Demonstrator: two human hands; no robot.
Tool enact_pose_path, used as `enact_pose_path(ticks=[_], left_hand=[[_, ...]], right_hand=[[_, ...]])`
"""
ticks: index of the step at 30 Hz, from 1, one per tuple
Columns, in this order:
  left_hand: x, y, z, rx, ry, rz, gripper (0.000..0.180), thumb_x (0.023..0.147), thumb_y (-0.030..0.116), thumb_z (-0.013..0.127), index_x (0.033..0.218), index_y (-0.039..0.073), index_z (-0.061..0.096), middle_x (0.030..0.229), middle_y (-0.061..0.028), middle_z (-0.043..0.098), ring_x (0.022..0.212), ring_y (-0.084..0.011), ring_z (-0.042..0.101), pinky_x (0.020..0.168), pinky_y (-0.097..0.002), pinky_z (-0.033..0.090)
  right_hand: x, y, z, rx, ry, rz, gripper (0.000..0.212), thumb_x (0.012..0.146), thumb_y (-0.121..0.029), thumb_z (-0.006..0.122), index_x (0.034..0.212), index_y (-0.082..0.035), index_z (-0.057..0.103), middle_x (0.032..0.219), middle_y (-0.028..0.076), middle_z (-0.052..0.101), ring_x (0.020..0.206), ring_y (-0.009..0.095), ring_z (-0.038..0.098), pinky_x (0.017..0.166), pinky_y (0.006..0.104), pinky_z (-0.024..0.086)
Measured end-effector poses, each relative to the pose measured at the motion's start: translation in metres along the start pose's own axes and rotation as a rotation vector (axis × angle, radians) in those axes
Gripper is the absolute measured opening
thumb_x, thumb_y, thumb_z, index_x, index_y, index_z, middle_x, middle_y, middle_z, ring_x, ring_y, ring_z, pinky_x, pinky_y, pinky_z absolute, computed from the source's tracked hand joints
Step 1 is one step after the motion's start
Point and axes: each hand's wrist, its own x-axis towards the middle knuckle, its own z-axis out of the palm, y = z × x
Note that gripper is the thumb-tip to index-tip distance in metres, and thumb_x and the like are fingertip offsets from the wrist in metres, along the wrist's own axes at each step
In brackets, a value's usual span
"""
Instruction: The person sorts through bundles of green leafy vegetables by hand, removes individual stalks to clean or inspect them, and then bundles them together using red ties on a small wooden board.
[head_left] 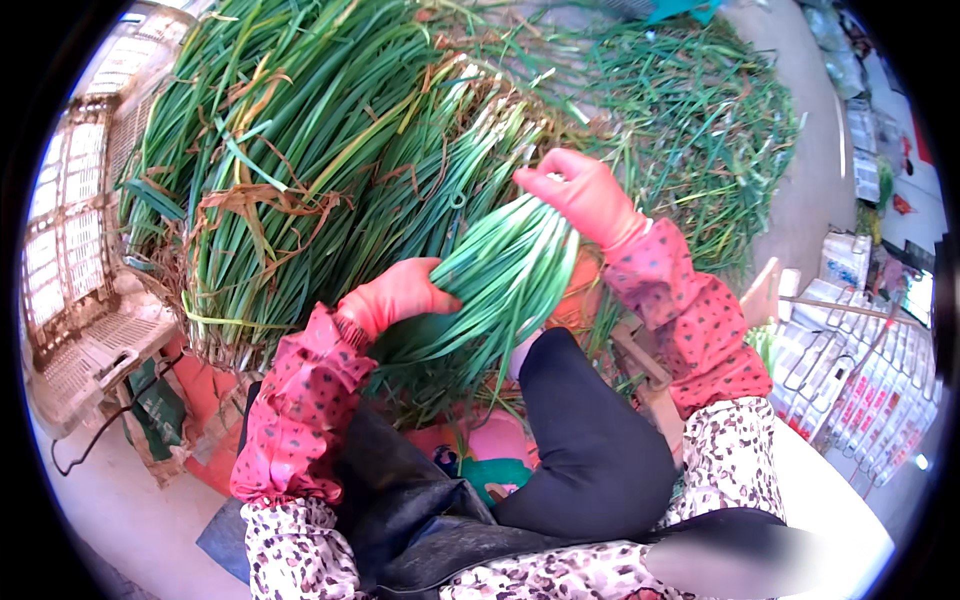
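Observation:
A bunch of garlic chives [510, 265] hangs between my two hands above my lap, its pale stem ends up at the right and its green leaves spreading down to the left. My right hand [585, 195], in a coral rubber glove, pinches the bunch near the pale ends. On the leaf side, my left hand [400, 297], gloved alike, closes around the left edge of the leaves; its fingertips are partly behind them. Just beyond both hands lies a large heap of garlic chives [300, 150], laid in rows with some dry brown leaves among them.
Loose green trimmings [690, 130] cover the floor at the far right. Plastic crates [75, 220] stand along the left. A small wooden piece [645, 360] is beside my right forearm. Stacked white packages [860, 370] stand at the right, and a white surface [830, 500] is near my right side.

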Motion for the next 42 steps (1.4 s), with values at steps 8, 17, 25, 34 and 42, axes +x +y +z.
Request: enact_pose_path(ticks=[8,17,25,34,42], left_hand=[[-0.073,-0.023,-0.024,0.907,0.338,-0.279,0.029,0.072,0.015,0.058,0.098,0.003,0.065,0.095,-0.0231,0.065,0.093,-0.0369,0.063,0.081,-0.0425,0.05],[-0.154,0.151,0.07,0.286,0.663,0.475,0.033,0.085,0.031,0.066,0.094,0.0,0.065,0.074,-0.005,0.065,0.065,-0.0097,0.058,0.062,-0.0269,0.048],[-0.267,0.179,0.085,-0.415,0.271,0.641,0.023,0.088,0.025,0.06,0.085,0.002,0.06,0.075,-0.0073,0.066,0.059,-0.0131,0.061,0.053,-0.0234,0.046],[-0.273,0.109,0.167,-0.728,-0.08,0.411,0.066,0.09,0.06,0.044,0.103,-0.002,0.063,0.094,-0.0146,0.066,0.084,-0.0269,0.066,0.075,-0.0354,0.053],[-0.222,0.023,0.213,-1.453,-0.156,0.471,0.043,0.092,0.038,0.051,0.114,0.001,0.057,0.107,-0.0123,0.063,0.101,-0.0229,0.059,0.093,-0.0353,0.044]], right_hand=[[-0.042,-0.079,-0.117,-0.181,0.421,-0.082,0.035,0.081,-0.035,0.07,0.071,-0.003,0.059,0.063,0.001,0.051,0.062,0.007,0.043,0.058,0.0268,0.041],[-0.138,-0.177,-0.072,-0.365,0.523,-0.26,0.034,0.081,-0.036,0.069,0.076,-0.004,0.059,0.061,0.009,0.056,0.056,0.015,0.052,0.055,0.0309,0.044],[-0.174,-0.196,-0.047,-0.368,0.492,-0.256,0.035,0.08,-0.04,0.067,0.077,-0.006,0.058,0.062,0.013,0.056,0.054,0.025,0.055,0.053,0.0356,0.044],[-0.228,-0.225,0.003,-0.965,0.756,-1.021,0.02,0.076,-0.024,0.074,0.069,-0.01,0.06,0.061,0.006,0.052,0.057,0.024,0.057,0.048,0.0336,0.045],[-0.329,-0.191,0.101,-0.6,0.445,-0.658,0.024,0.073,-0.031,0.071,0.079,-0.009,0.063,0.063,0.009,0.054,0.061,0.027,0.057,0.054,0.0365,0.046]])
